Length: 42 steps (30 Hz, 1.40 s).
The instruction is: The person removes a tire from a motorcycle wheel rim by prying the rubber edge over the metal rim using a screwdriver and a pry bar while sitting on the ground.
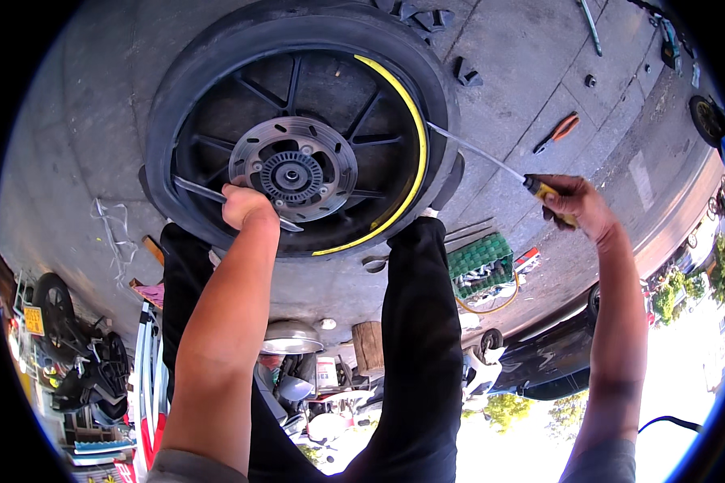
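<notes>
A motorcycle wheel lies flat between my legs, its black tire (437,88) around a spoked rim (259,95) with a yellow stripe (417,133). At its centre are a slotted brake disc (340,165) and a toothed ring. My left hand (248,208) is closed around a flat metal tire lever (197,188). One end of that lever meets the tire's left inner edge; the other end shows past my hand. Held by its yellow handle in my right hand (576,201), a long screwdriver (487,157) reaches to the tire's right inner edge, where its tip shows.
Orange-handled pliers (557,133), a nut (590,80) and black rubber pieces (467,72) lie on the paving to the right. A green woven basket (481,264) of tools stands beside my right leg. Nearer are a metal bowl (292,336) and a wooden block (368,348).
</notes>
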Each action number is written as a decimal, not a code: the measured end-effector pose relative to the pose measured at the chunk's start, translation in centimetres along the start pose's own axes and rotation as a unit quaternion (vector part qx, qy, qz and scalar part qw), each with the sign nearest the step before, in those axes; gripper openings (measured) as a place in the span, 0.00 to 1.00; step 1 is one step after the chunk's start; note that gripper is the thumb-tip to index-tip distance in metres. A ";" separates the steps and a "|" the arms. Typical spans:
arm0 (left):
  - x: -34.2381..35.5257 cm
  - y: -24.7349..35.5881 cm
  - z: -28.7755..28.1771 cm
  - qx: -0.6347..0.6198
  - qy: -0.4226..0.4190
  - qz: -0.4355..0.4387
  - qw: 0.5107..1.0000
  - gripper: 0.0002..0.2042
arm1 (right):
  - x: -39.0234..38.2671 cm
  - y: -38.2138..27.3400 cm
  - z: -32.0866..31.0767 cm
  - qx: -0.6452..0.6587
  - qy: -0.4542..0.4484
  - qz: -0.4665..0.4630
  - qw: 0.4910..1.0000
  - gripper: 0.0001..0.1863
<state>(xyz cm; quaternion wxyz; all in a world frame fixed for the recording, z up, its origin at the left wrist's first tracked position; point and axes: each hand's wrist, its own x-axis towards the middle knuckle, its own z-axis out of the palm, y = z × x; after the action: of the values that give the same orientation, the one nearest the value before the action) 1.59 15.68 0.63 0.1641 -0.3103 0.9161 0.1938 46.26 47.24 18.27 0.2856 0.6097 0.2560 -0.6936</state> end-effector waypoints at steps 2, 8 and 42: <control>-0.8 0.4 0.0 -0.014 -0.001 -0.025 1.000 0.24 | 0.9 -2.5 -1.5 -0.054 -0.017 0.008 0.998 0.26; 0.8 -0.8 -0.1 -0.049 0.024 -0.044 0.998 0.23 | -5.1 -3.1 14.2 -0.156 0.166 -0.067 0.971 0.24; 2.8 10.6 -22.9 0.274 -0.619 -0.159 0.719 0.11 | 4.4 5.6 47.7 0.208 0.299 -0.014 0.931 0.20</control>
<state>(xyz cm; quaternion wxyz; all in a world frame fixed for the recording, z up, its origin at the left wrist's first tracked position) -11.35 11.53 22.09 0.8009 -0.2041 0.5603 0.0543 16.41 9.35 19.86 0.0528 0.8311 0.1877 -0.5208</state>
